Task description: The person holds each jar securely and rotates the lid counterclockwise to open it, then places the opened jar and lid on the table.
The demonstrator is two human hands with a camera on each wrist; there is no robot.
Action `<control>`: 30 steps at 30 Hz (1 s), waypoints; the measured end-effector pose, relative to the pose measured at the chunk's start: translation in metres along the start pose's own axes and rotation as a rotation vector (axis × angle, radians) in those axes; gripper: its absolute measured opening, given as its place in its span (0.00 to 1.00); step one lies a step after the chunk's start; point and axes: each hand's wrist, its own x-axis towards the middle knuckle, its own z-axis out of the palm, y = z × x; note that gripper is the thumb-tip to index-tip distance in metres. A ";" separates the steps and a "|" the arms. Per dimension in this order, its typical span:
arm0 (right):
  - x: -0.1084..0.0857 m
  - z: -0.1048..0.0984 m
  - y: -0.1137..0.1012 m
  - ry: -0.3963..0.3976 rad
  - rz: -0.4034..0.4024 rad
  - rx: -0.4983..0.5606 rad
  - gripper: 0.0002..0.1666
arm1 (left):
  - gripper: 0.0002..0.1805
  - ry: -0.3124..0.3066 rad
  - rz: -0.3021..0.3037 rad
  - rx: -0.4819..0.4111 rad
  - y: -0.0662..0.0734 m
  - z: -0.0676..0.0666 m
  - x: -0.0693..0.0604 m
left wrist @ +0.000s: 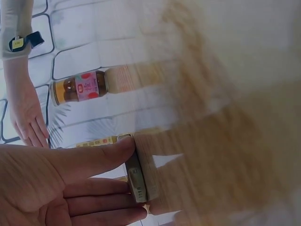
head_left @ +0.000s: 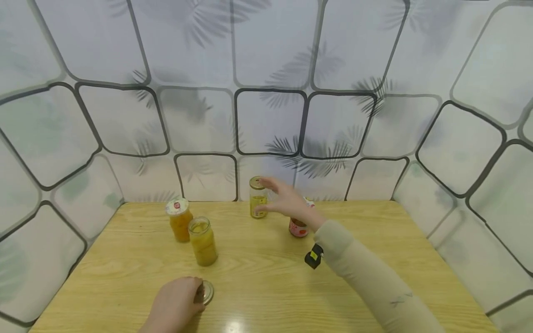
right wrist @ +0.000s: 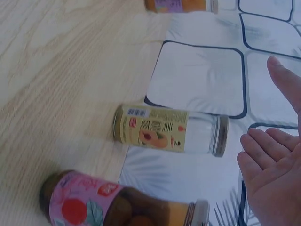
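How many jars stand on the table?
4: an orange jar and an open yellow jar at left, a peach-label jar at the back, a partly covered pink-label jar farther right.

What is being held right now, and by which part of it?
The left hand pinches the metal lid by its rim. The right hand holds nothing; it is near the jar with the peach label.

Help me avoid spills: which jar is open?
The yellow-filled jar nearest the left hand; it's lidless, unlike the orange jar, peach-label jar and pink-label jar.
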 end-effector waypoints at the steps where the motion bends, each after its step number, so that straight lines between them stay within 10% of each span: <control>1: -0.001 -0.003 0.001 0.008 0.004 -0.007 0.55 | 0.23 -0.002 -0.001 0.000 0.000 0.000 0.000; 15: -0.021 -0.033 0.040 0.082 0.015 -0.136 0.51 | 0.19 -0.034 -0.013 -0.003 0.001 -0.002 0.000; 30: -0.041 -0.046 0.084 0.098 0.115 0.036 0.54 | 0.24 0.051 0.013 0.015 -0.001 0.001 -0.002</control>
